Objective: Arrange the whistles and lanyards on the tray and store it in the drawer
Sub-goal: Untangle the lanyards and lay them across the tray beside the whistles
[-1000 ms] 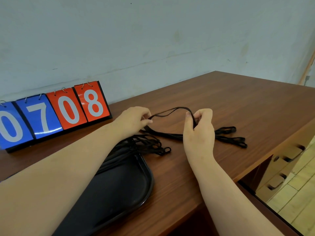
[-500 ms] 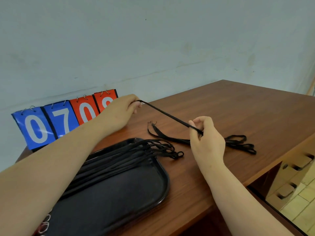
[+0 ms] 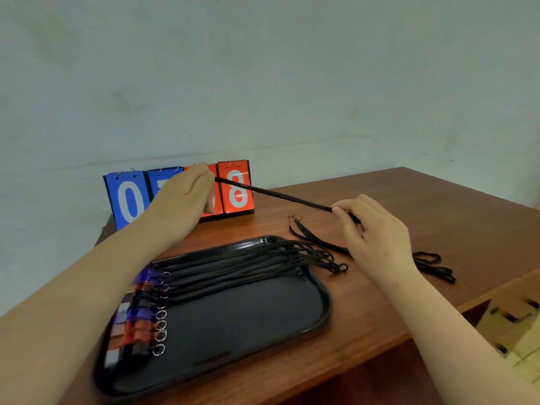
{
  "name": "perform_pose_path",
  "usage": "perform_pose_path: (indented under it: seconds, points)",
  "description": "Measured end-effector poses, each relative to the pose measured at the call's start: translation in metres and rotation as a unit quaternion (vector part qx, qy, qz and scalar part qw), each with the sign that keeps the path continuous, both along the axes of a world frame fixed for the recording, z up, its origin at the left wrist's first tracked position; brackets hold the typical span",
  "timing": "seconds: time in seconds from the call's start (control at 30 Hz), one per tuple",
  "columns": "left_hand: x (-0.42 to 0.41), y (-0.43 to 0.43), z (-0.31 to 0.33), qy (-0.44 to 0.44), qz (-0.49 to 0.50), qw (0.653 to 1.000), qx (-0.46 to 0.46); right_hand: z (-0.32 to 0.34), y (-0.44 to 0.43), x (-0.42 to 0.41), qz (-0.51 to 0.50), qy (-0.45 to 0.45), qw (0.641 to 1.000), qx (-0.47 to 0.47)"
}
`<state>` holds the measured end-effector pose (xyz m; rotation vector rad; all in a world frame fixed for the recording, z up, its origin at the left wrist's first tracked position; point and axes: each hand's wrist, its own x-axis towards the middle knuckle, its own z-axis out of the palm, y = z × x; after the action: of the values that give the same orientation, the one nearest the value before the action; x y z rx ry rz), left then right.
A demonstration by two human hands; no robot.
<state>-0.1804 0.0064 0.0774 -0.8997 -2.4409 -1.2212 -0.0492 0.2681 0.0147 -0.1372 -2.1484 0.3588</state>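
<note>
Head: left hand [image 3: 184, 197] higher, lanyard [image 3: 280, 197] stretched longer.

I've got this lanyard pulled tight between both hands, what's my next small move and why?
Probably lower the lanyard onto the tray, beside the row there: left hand and right hand pinch it taut above the table, and the tray has bare space in front of the row.

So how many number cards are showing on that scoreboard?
4, in a row: blue 0 leftmost, next a blue card and a red card, both partly hidden behind the left hand, then red 8 rightmost.
</note>
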Motion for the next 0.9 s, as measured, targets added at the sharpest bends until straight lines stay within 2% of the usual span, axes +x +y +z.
perform_pose_path:
  seconds: [0.13,0.37,0.5,0.57,0.67,0.8,0.9]
  points:
    - [0.015,-0.047,-0.027,0.042,0.036,0.998,-0.010,-0.011,-0.034,-0.004,0.056,-0.047,0.996,-0.053]
    - [0.025,-0.104,-0.087,0.025,0.137,0.987,0.080,-0.051,-0.065,-0.024,0.082,-0.134,0.981,-0.110]
    - [0.029,-0.116,-0.114,0.021,0.134,0.988,0.075,-0.061,-0.054,-0.028,0.111,-0.167,0.951,-0.235]
    - [0.029,-0.117,-0.117,0.028,0.129,0.989,0.072,-0.062,-0.048,-0.028,0.120,-0.156,0.935,-0.296]
    - [0.030,-0.115,-0.117,0.041,0.118,0.990,0.059,-0.068,-0.039,-0.027,0.108,-0.129,0.929,-0.329]
    - [0.035,-0.116,-0.120,0.012,0.113,0.992,0.059,-0.078,-0.029,-0.029,0.098,-0.080,0.912,-0.390]
    - [0.034,-0.119,-0.123,-0.013,0.106,0.993,0.054,-0.080,-0.030,-0.029,0.087,-0.067,0.918,-0.380]
